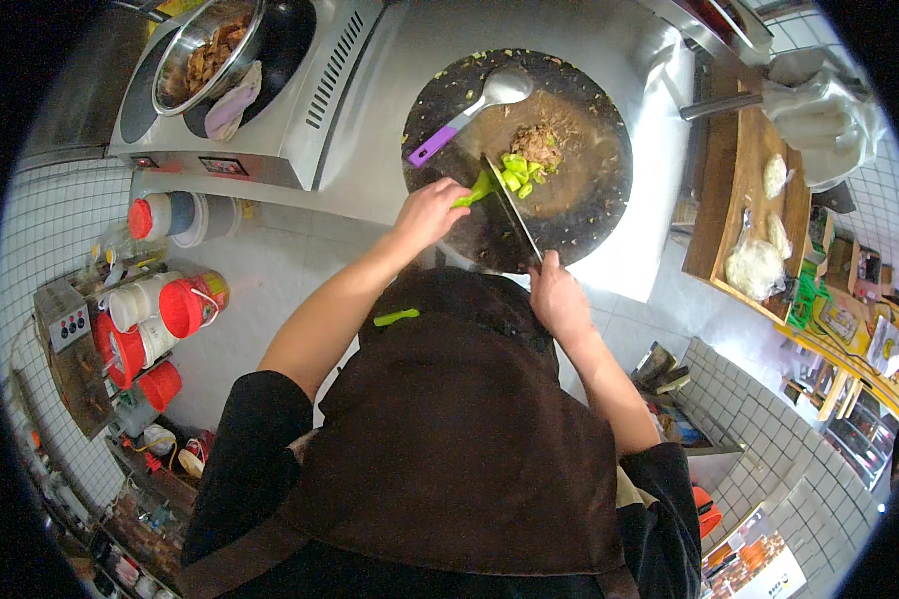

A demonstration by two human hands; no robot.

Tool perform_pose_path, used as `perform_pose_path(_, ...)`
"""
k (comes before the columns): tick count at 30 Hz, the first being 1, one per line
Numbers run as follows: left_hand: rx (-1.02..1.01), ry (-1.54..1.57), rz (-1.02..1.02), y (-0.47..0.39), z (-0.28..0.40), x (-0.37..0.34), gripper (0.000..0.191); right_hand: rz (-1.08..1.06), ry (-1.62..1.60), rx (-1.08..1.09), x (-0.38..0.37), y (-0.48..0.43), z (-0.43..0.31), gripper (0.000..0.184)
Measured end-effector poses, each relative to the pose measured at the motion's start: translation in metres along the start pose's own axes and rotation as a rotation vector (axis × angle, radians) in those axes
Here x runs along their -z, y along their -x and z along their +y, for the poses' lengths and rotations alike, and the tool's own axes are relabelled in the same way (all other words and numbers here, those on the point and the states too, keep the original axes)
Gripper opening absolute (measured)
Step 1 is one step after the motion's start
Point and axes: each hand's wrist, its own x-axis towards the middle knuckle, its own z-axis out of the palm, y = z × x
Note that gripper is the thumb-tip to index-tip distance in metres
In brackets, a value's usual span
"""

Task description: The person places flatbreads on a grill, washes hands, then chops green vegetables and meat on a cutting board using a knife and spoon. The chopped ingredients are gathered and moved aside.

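My left hand grips a green pepper on a round, dark chopping block. In my right hand is the handle of a knife or cleaver, seen nearly edge-on. Its blade stands against the cut end of the pepper. Just beyond the blade lie several pieces of cut green pepper, touching a heap of chopped brown meat. A large metal spoon with a purple handle end rests on the block's far left part.
Left of the block stands a steel cooker carrying a metal bowl of brown food pieces and a cloth. Red and white buckets fill the left side. To the right, a wooden table holds bagged dough.
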Motion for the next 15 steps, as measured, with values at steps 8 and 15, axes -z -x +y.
perform_pose_path(8,-0.083,-0.03,0.102,0.005,0.009,-0.002,0.026,0.106,-0.176,-0.005,-0.003,-0.004,0.012,0.027)
perform_pose_path(15,-0.06,-0.054,0.118,0.006,0.004,-0.006,0.029,0.015,-0.005,0.058,-0.003,0.021,0.017,0.027)
